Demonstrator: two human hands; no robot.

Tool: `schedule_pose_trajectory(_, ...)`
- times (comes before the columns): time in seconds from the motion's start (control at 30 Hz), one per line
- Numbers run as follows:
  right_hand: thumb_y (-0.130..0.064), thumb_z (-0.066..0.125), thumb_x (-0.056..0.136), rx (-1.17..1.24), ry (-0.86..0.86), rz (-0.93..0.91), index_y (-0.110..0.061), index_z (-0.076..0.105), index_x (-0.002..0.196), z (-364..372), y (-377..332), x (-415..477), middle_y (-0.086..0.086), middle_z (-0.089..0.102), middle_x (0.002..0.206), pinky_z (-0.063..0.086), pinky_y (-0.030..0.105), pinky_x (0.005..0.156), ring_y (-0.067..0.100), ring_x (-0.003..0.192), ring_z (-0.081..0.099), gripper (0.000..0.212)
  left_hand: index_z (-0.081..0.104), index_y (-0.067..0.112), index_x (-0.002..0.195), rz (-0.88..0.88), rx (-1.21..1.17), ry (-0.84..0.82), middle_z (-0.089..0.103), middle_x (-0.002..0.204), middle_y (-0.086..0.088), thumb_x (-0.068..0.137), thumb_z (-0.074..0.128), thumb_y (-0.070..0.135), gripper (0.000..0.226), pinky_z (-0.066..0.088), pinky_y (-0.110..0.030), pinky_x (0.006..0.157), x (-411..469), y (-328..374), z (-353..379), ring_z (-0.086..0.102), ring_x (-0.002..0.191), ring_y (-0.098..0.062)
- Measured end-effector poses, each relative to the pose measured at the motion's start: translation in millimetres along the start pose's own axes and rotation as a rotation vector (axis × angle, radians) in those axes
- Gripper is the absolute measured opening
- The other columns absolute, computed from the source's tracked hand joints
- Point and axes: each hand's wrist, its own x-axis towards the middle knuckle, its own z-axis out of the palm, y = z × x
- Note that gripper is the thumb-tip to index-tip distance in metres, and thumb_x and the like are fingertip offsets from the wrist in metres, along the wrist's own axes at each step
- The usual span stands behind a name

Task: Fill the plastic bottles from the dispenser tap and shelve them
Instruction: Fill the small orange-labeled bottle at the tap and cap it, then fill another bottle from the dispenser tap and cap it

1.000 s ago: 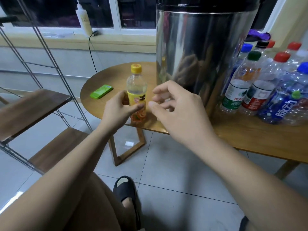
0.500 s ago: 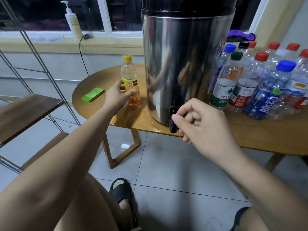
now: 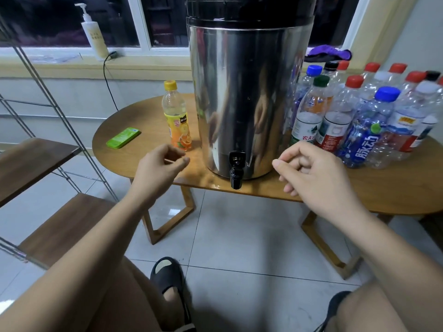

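A tall steel dispenser stands on the wooden table, its black tap hanging over the front edge. Left of it stands a capped bottle with a yellow cap and orange label. Several capped plastic bottles crowd the table to the dispenser's right. My left hand hovers just in front of the yellow-capped bottle, fingers loosely curled, holding nothing. My right hand hovers right of the tap, fingers loosely curled, also holding nothing.
A green flat case lies on the table's left end. A metal-framed rack with wooden shelves stands at the left. A pump bottle and a purple cloth sit on the windowsill. My knees and a black slipper are below.
My left hand has let go of the yellow-capped bottle and drawn back toward me. My right hand has moved off the tap to the right.
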Motion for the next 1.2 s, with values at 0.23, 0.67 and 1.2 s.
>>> schedule_pose_trajectory(0.23,-0.028,0.077,0.100,-0.050,0.120,0.090,-0.027,0.070,0.093,-41,49,6,-0.004,0.074,0.081,0.066,0.048,0.061,0.018,0.068,0.076,0.010,0.072,0.024,0.098,-0.005,-0.075,-0.220,0.078,0.085,-0.001,0.101,0.075,0.032,0.010,0.060,-0.047,0.083,-62,26,39,0.074,0.082,-0.022)
schedule_pose_trajectory(0.67,-0.055,0.079,0.083,-0.247,0.573,0.334,-0.031,0.066,0.106,-148,151,27,-0.010,0.074,0.091,0.065,0.048,0.080,0.020,0.088,0.076,0.035,0.075,0.028,0.087,0.100,0.034,-0.441,0.076,0.077,0.010,0.097,0.077,0.033,0.011,0.062,-0.038,0.075,-82,41,143,0.071,0.074,-0.008)
schedule_pose_trajectory(1.2,-0.039,0.092,0.077,-0.249,0.520,0.410,-0.017,0.056,0.135,-157,186,95,0.005,0.071,0.130,0.057,0.041,0.096,0.025,0.116,0.069,0.073,0.074,0.031,0.087,0.206,0.083,-0.492,0.074,0.079,0.016,0.097,0.075,0.037,0.011,0.058,-0.031,0.071,-87,55,169,0.069,0.078,-0.005)
